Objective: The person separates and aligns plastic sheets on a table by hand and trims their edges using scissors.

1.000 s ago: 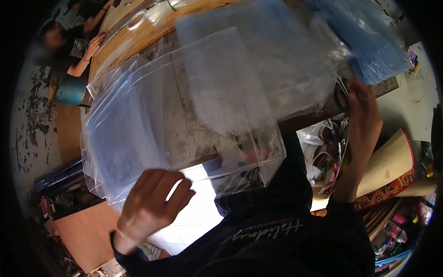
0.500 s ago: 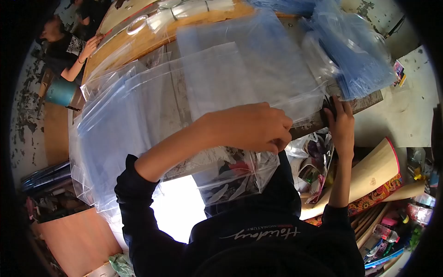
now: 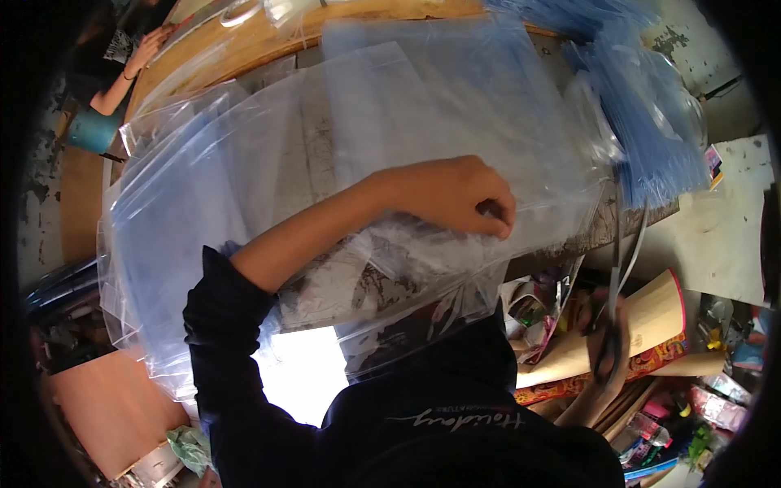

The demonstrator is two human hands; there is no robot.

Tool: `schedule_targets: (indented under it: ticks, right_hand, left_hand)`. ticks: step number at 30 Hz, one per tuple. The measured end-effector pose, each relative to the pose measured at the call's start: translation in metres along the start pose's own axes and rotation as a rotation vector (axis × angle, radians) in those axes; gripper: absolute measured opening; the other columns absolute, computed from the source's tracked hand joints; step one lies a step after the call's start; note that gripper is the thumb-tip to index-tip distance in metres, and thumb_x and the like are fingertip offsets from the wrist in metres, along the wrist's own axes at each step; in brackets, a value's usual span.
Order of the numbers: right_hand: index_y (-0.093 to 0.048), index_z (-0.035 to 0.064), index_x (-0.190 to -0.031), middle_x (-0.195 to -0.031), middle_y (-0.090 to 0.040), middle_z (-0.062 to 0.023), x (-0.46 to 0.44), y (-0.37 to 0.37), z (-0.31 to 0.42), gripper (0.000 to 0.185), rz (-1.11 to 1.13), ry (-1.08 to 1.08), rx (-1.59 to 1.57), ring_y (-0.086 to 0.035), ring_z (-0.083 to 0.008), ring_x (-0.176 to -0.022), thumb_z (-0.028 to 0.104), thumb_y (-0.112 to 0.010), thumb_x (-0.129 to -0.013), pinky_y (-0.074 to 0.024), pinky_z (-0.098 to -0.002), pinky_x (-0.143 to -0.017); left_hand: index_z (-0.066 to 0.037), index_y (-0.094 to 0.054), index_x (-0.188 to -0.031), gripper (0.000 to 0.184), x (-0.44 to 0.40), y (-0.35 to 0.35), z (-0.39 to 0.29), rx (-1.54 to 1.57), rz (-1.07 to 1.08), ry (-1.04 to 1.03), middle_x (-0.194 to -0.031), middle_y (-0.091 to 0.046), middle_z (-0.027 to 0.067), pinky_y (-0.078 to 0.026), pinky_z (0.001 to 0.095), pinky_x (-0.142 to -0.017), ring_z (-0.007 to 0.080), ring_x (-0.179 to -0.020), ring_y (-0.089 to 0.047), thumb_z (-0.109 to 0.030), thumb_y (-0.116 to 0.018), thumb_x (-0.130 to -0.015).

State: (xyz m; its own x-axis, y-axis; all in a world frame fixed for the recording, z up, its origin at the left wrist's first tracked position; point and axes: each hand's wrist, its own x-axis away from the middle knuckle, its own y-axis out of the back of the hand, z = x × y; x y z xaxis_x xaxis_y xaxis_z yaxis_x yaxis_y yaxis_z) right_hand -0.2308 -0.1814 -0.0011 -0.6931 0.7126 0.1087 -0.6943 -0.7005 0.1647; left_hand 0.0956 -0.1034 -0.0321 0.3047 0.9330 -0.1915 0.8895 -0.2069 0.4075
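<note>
My left hand (image 3: 476, 199) reaches across the table, thumb and fingertips pinched together on a clear plastic sheet (image 3: 537, 179). Part of this sheet hangs over the table's front edge toward my lap. My right hand (image 3: 620, 333), partly blurred, is wrapped around the handles of a pair of scissors (image 3: 615, 272). Their blades point upward and stand apart, right of the sheet's corner. More clear plastic sheets (image 3: 175, 220) are layered at the left, some reaching past the table edge.
A bundle of bluish plastic (image 3: 651, 122) lies at the table's right end. A tape roll (image 3: 242, 12) sits on the wooden board (image 3: 358, 12). Rolled material (image 3: 643, 317) and mixed clutter fill the lower right. Another person's hand (image 3: 150, 45) rests at the upper left.
My right hand has drawn the scissors back toward me from the table edge, and their blades now show spread. My left hand has shifted slightly up, with the plastic lifted below it.
</note>
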Motion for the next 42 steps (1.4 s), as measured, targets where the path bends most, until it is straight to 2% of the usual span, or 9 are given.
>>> schedule_targets:
  ticks: [3, 6, 7, 10, 11, 18, 21, 23, 42]
  right_hand:
    - [-0.046, 0.0048, -0.108, -0.099, -0.046, -0.0072, 0.020, -0.010, 0.008, 0.045, 0.123, -0.183, -0.094, -0.046, -0.0130, -0.081, 0.037, -0.059, -0.079, -0.0362, -0.0283, -0.068]
    - [-0.051, 0.0027, -0.098, -0.081, -0.050, -0.0030, 0.014, -0.010, 0.005, 0.041, 0.267, -0.451, 0.202, -0.047, -0.0090, -0.068, 0.023, -0.071, -0.069, -0.0369, -0.0241, -0.058]
    - [-0.052, 0.0015, -0.090, -0.068, -0.050, -0.0001, 0.015, -0.016, 0.001, 0.039, 0.218, -0.367, 0.143, -0.045, -0.0064, -0.058, 0.020, -0.075, -0.065, -0.0347, -0.0201, -0.052]
    - [-0.057, 0.0010, -0.093, -0.075, -0.057, -0.0029, 0.011, -0.016, 0.008, 0.045, 0.261, -0.501, 0.152, -0.055, -0.0090, -0.062, 0.011, -0.082, -0.057, -0.0449, -0.0219, -0.054]
    - [-0.053, 0.0008, -0.091, -0.068, -0.051, -0.0012, 0.009, -0.020, 0.011, 0.047, 0.236, -0.528, 0.163, -0.048, -0.0064, -0.055, 0.018, -0.080, -0.057, -0.0353, -0.0186, -0.049]
    - [-0.055, -0.0004, -0.085, -0.064, -0.051, -0.0002, 0.007, -0.025, 0.008, 0.039, 0.208, -0.516, 0.185, -0.051, -0.0059, -0.057, 0.008, -0.078, -0.055, -0.0383, -0.0186, -0.051]
    - [-0.055, -0.0001, -0.085, -0.065, -0.052, 0.0000, 0.003, -0.023, 0.008, 0.038, 0.277, -0.518, 0.235, -0.051, -0.0061, -0.057, 0.007, -0.078, -0.056, -0.0387, -0.0189, -0.051]
    - [-0.058, 0.0007, -0.093, -0.076, -0.061, -0.0049, 0.005, -0.019, 0.002, 0.045, 0.349, -0.448, 0.262, -0.056, -0.0077, -0.061, 0.014, -0.083, -0.059, -0.0488, -0.0221, -0.057]
    - [-0.058, 0.0024, -0.095, -0.077, -0.061, -0.0033, 0.010, -0.027, 0.001, 0.044, 0.347, -0.425, 0.229, -0.056, -0.0072, -0.061, 0.020, -0.081, -0.062, -0.0453, -0.0213, -0.054]
  left_hand:
    - [-0.002, -0.063, -0.077, 0.013, 0.002, -0.002, -0.005, 0.036, -0.023, 0.080, -0.072, -0.063, 0.0053, -0.047, 0.0277, -0.063, 0.0158, -0.066, -0.060, -0.014, -0.062, -0.080]
    - [-0.002, -0.062, -0.076, 0.012, 0.001, -0.002, -0.005, 0.033, -0.029, 0.079, -0.071, -0.062, 0.0061, -0.048, 0.0279, -0.063, 0.0171, -0.065, -0.060, -0.014, -0.062, -0.079]
    - [-0.002, -0.062, -0.076, 0.012, 0.001, -0.002, -0.005, 0.044, -0.031, 0.084, -0.071, -0.062, 0.0061, -0.048, 0.0279, -0.063, 0.0171, -0.065, -0.060, -0.014, -0.062, -0.079]
    - [-0.002, -0.061, -0.074, 0.013, 0.002, -0.003, -0.004, 0.037, -0.055, 0.075, -0.070, -0.062, 0.0060, -0.048, 0.0278, -0.061, 0.0176, -0.064, -0.060, -0.014, -0.062, -0.079]
    - [-0.003, -0.060, -0.074, 0.013, 0.003, -0.003, -0.004, 0.042, -0.047, 0.106, -0.069, -0.061, 0.0050, -0.047, 0.0284, -0.063, 0.0169, -0.065, -0.060, -0.015, -0.062, -0.079]
    - [-0.008, -0.063, -0.074, 0.014, 0.005, -0.004, -0.008, -0.039, -0.049, 0.161, -0.070, -0.060, 0.0003, -0.038, 0.0306, -0.078, 0.0137, -0.068, -0.056, -0.020, -0.061, -0.080]
    - [-0.008, -0.064, -0.076, 0.014, 0.004, -0.004, -0.008, -0.016, -0.026, 0.208, -0.070, -0.060, 0.0000, -0.038, 0.0309, -0.078, 0.0141, -0.068, -0.055, -0.021, -0.061, -0.081]
    - [-0.008, -0.065, -0.077, 0.014, 0.004, -0.004, -0.007, -0.017, -0.020, 0.217, -0.070, -0.060, 0.0000, -0.038, 0.0309, -0.078, 0.0142, -0.068, -0.055, -0.022, -0.061, -0.081]
    - [-0.008, -0.067, -0.078, 0.012, 0.004, -0.005, -0.003, 0.054, -0.051, 0.196, -0.067, -0.060, 0.0012, -0.040, 0.0312, -0.074, 0.0146, -0.063, -0.056, -0.019, -0.062, -0.080]
